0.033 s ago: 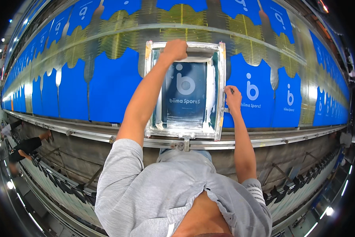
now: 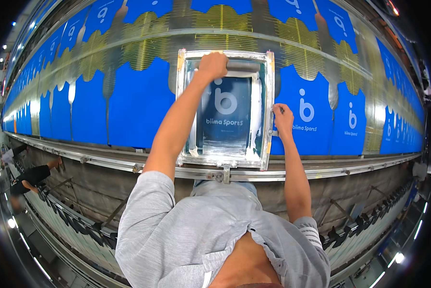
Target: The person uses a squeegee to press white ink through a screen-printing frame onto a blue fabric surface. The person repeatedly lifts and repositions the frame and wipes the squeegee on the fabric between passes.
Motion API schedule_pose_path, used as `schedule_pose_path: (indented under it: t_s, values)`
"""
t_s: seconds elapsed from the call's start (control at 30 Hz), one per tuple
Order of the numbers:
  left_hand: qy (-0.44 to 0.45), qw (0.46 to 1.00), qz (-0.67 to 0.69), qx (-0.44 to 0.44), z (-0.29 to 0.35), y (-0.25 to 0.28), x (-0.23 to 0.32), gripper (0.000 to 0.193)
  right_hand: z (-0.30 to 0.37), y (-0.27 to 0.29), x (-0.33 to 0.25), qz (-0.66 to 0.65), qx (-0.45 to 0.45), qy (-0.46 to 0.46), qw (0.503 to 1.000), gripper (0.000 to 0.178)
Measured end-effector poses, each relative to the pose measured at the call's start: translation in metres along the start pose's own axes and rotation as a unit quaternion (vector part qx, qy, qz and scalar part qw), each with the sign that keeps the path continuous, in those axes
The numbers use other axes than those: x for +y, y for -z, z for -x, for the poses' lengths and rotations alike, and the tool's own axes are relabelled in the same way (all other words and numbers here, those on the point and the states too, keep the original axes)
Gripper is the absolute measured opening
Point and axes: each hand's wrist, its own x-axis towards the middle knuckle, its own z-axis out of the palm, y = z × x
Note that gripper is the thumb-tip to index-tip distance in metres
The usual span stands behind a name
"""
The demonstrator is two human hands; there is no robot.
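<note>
A screen printing frame with pale metal rails lies flat over the blue panels, with white ink smeared along the inner sides of its mesh. At its far end, my left hand is closed in a fist on a squeegee. Most of the squeegee's grip is hidden under that hand. My right hand has its fingers curled against the frame's right rail. Through the mesh shows a white logo with lettering. Just right of the frame, a blue panel carries the same white print.
The long printing table bears rows of blue panels on both sides, with yellow-striped gaps between them. A metal rail runs along the near edge, where a bracket meets the frame. Another person is at the far left.
My left hand and the squeegee have shifted slightly toward me along the mesh. My right hand and the frame have stayed put.
</note>
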Motion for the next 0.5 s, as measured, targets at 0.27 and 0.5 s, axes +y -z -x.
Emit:
schedule_pose_path:
  t_s: [0.27,0.5]
  values:
    - [-0.029,0.986,0.070,0.146,0.263,-0.067,0.088,0.031,-0.004,0.009,-0.008,-0.010,0.047,0.105,0.993,0.033]
    - [-0.023,0.988,0.099,0.120,0.313,-0.047,0.080,0.038,-0.001,-0.015,-0.041,-0.019,0.122,0.105,0.987,0.029]
